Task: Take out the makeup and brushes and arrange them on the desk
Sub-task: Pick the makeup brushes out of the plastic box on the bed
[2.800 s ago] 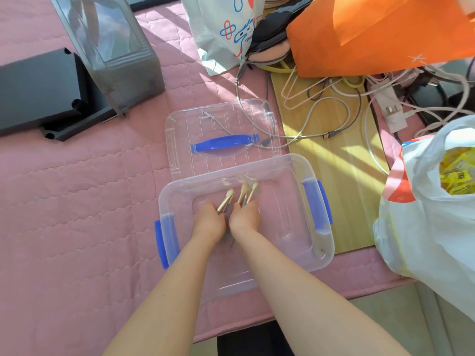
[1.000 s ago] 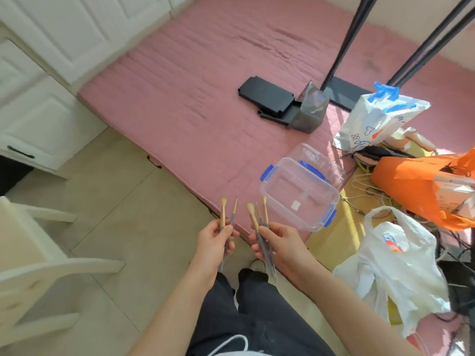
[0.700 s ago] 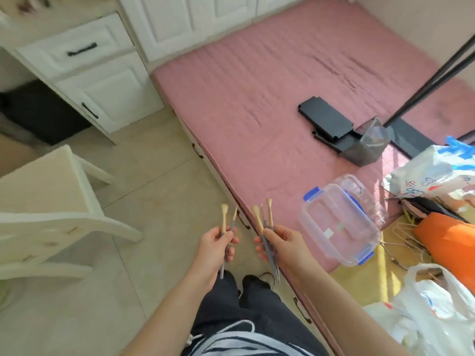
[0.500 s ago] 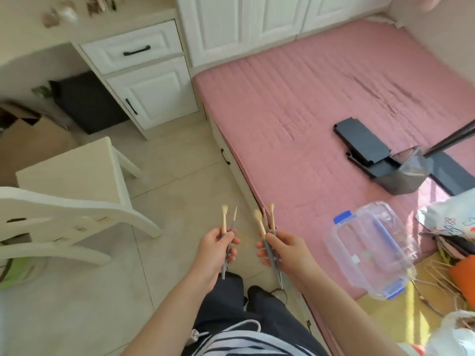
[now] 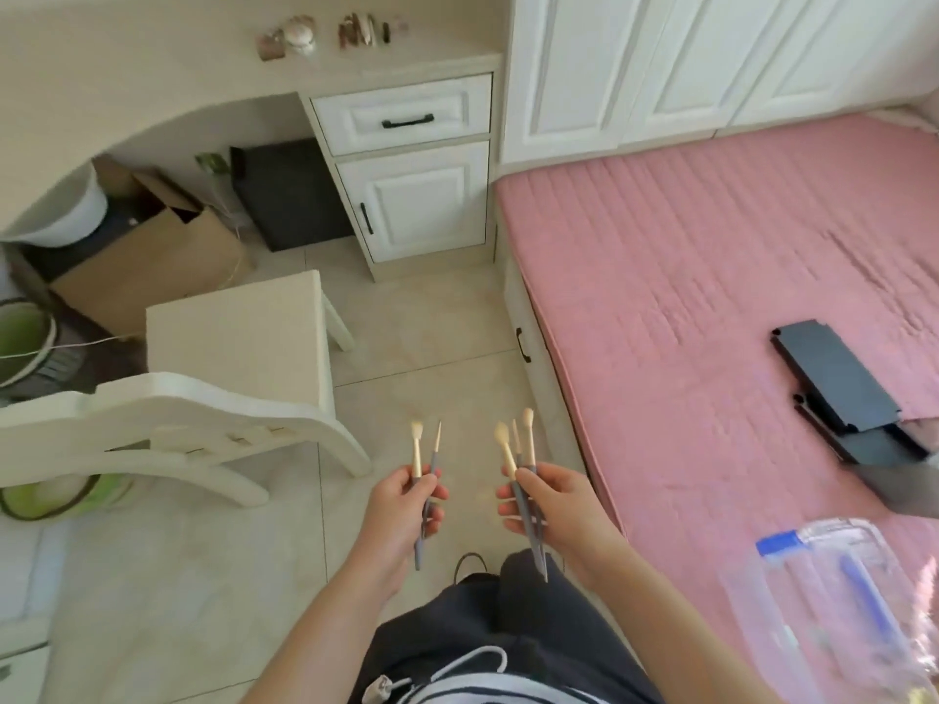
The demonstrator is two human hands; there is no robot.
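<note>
The person has turned away from the pink bed and the clear box on it, and now faces the surface. The left hand has its fingers clenched round two brushes, the right hand round three brushes, all held upright and ready to be laid out.

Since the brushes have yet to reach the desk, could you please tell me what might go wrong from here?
The right hand pinches three splayed brushes; one could slip onto the tiled floor. The white chair stands between the person and the desk and could catch a leg. Small items already sit on the desk and might get knocked.
</note>
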